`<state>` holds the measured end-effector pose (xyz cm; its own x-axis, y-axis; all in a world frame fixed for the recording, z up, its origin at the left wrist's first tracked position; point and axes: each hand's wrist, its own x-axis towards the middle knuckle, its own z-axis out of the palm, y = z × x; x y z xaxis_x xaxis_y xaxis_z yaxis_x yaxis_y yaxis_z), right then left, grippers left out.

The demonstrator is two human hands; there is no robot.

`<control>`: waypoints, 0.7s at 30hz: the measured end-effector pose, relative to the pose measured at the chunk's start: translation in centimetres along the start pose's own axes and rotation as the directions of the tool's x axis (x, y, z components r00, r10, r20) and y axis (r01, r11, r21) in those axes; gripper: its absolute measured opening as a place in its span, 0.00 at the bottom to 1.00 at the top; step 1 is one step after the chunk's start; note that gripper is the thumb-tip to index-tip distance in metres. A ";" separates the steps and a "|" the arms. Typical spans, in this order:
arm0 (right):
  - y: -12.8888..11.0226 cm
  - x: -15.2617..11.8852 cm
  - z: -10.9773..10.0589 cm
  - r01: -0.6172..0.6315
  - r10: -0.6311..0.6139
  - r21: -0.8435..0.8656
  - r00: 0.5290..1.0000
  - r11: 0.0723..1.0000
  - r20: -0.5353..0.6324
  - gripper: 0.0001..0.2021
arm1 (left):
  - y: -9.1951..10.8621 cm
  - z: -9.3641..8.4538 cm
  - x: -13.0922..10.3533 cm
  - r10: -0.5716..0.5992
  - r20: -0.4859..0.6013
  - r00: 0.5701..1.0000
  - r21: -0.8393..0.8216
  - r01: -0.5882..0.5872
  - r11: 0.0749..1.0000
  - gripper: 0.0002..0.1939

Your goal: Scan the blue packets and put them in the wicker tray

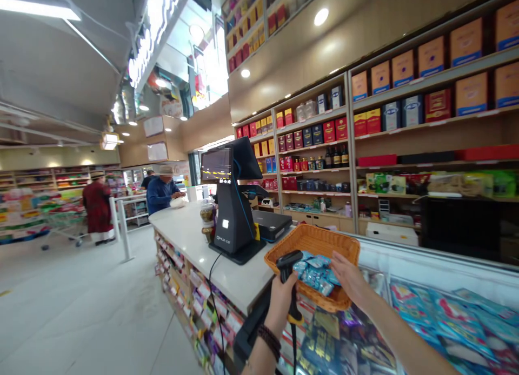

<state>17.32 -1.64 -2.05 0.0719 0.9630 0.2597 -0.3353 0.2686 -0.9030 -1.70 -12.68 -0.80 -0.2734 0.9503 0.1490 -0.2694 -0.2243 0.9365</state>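
My left hand (284, 289) is wrapped round the grip of a black barcode scanner (288, 260), whose head points over the near left side of a wicker basket (312, 234). A cable hangs from the scanner's yellow-trimmed handle. Inside the basket lies a pile of small blue packets (316, 273). With fingers stretched out, my right hand (347, 275) reaches over the basket's right side, its fingertips beside the packets. Whether they touch the packets I cannot tell. The basket rests on a glass-topped display case holding bagged goods (438, 315).
A black checkout terminal (230, 218) stands on the white counter (182, 223), beside glass jars (207, 218) and a black cash-drawer-like box (271, 223). One person in blue (160, 194) leans at the far counter end; another in red (97, 207) stands further left. Boxed goods fill the wall shelves (312, 172).
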 end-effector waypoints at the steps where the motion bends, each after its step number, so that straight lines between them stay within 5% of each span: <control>1: -0.7 -0.2 -1.1 -0.022 0.022 0.009 0.999 1.000 -0.026 0.19 | -0.1 0.4 -0.1 -0.003 0.008 1.000 0.002 0.003 1.000 0.34; 6: -5.6 -2.0 -9.5 -0.019 0.014 -0.027 0.988 0.999 -0.157 0.17 | -0.4 3.7 -0.9 -0.026 0.110 0.994 -0.026 0.029 0.999 0.32; 11: -10.4 -4.5 -20.8 0.073 -0.227 -0.404 0.910 0.912 -0.348 0.13 | -1.0 9.4 -2.0 -0.040 0.258 0.965 -0.073 0.061 0.995 0.30; 16: -14.4 -9.5 -30.1 0.005 -0.542 -0.838 0.765 0.545 -0.348 0.17 | -2.4 15.9 -4.3 -0.052 0.360 0.932 -0.075 0.085 0.994 0.31; 21: -15.3 -14.9 -33.7 -0.274 -0.660 -0.960 0.713 0.050 -0.238 0.24 | -4.5 20.4 -7.1 -0.089 0.459 0.884 -0.057 0.130 0.990 0.30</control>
<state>53.03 -19.33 -3.59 0.4959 0.5148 0.6994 0.8657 -0.2295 -0.4448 20.25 -13.99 0.34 0.2061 0.9592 0.1935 -0.3543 -0.1112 0.9285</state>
